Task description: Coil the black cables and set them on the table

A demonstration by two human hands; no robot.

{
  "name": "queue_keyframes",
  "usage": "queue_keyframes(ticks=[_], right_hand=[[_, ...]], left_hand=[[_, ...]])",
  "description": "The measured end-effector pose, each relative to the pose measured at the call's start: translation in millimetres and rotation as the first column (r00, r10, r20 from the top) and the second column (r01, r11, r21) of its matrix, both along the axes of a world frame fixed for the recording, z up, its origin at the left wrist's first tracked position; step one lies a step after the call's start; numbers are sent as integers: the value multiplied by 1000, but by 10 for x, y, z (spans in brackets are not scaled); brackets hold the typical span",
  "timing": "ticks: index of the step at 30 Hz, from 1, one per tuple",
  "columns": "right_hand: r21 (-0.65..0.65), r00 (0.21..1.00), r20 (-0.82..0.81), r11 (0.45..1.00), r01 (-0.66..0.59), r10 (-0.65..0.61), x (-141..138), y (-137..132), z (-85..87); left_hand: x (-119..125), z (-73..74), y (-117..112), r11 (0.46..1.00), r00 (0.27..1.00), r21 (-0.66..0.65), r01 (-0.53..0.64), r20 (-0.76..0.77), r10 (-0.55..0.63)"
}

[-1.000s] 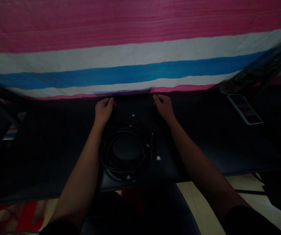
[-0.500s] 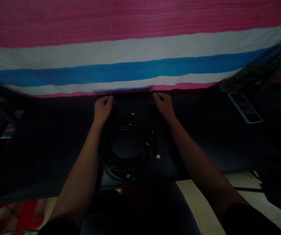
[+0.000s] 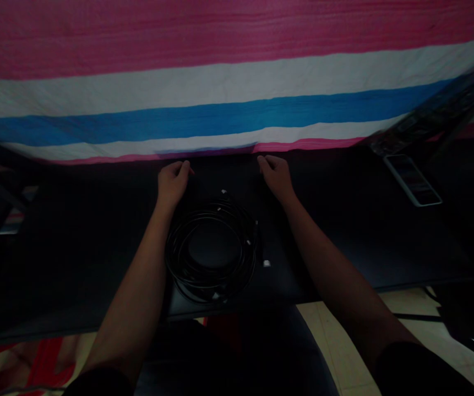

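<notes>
Two bare hands rest on a dark table (image 3: 344, 231), just below the lower edge of a pink, white and blue striped cloth (image 3: 220, 115). Neither grip has hold of anything: the left hand (image 3: 173, 184) is loosely curled, and the right hand (image 3: 276, 177) lies half open with its fingers relaxed. A coil of black cable (image 3: 212, 215) lies flat on the table between the forearms, on the person's side of both hands. Being round, it has no clear long axis. The left hand is nearer to it, just beyond its upper left curve, and the left forearm runs close beside its edge; the right hand sits farther off, up and to the right. Small white connector tips (image 3: 266, 263) show around the coil, and a flat white-framed rectangular object (image 3: 412, 180) lies well off to the right.
</notes>
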State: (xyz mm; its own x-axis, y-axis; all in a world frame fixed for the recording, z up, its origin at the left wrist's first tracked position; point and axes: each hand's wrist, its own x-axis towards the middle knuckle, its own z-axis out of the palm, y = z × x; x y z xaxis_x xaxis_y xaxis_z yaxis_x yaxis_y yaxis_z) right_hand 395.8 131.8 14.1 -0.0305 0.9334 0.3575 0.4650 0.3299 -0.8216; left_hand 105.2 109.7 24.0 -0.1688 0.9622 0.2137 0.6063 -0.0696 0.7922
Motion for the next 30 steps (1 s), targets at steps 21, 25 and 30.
queue_keyframes(ticks=[21, 25, 30], right_hand=[[35, 1000, -1, 999, -4, 4, 10, 25, -51], [47, 1000, 3, 999, 4, -4, 6, 23, -53], [42, 1000, 5, 999, 4, -5, 9, 25, -54]], left_hand=[[-4, -13, 9, 1000, 1000, 13, -2, -20, 3], [-12, -31, 16, 1000, 1000, 13, -5, -21, 5], [-2, -6, -1, 1000, 1000, 13, 1, -18, -1]])
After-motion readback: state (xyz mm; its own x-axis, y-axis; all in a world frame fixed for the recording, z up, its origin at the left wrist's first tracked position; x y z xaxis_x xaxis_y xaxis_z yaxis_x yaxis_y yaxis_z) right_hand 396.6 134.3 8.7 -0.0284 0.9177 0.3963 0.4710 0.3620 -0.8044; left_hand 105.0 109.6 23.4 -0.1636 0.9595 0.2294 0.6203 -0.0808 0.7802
